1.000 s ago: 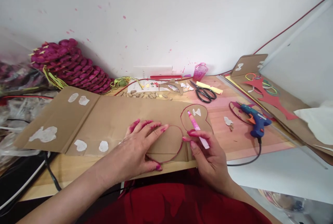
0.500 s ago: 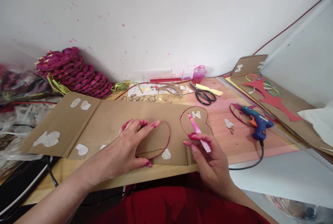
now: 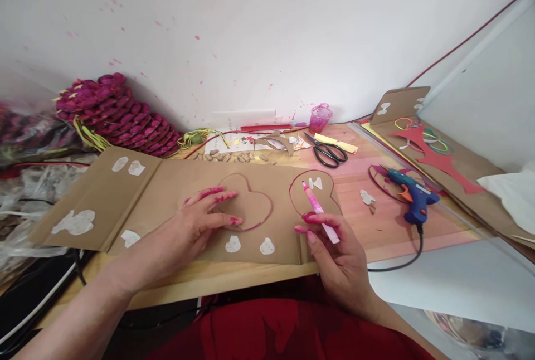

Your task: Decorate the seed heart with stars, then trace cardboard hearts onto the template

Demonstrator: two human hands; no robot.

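A long brown cardboard sheet [image 3: 175, 181] with white torn patches lies in front of me. On it rests a heart-shaped cardboard piece [image 3: 254, 209] with a magenta edge. My left hand [image 3: 209, 218] lies over the left side of this heart, fingers apart, hiding part of it. In my right hand [image 3: 334, 254] is a pencil [image 3: 317, 209] with a pink and white barrel, its tip pointing up and away from me. Beyond that hand, a second magenta heart outline [image 3: 290, 193] shows at the sheet's right end, with white patches inside it. Both hands have magenta stains on the fingertips.
Black-handled scissors [image 3: 329, 155] and a pink cup [image 3: 320, 118] stand behind the sheet. At right lies a blue glue gun [image 3: 418, 204], its cord running toward me. A magenta peanut-shell-like bundle [image 3: 125, 115] leans left. Red cut paper [image 3: 447, 165] lies far right.
The heart-shaped piece has shifted away from me on the sheet, uncovering a white patch near the front edge. My left hand has moved left and loosened around it. My right hand stays put.
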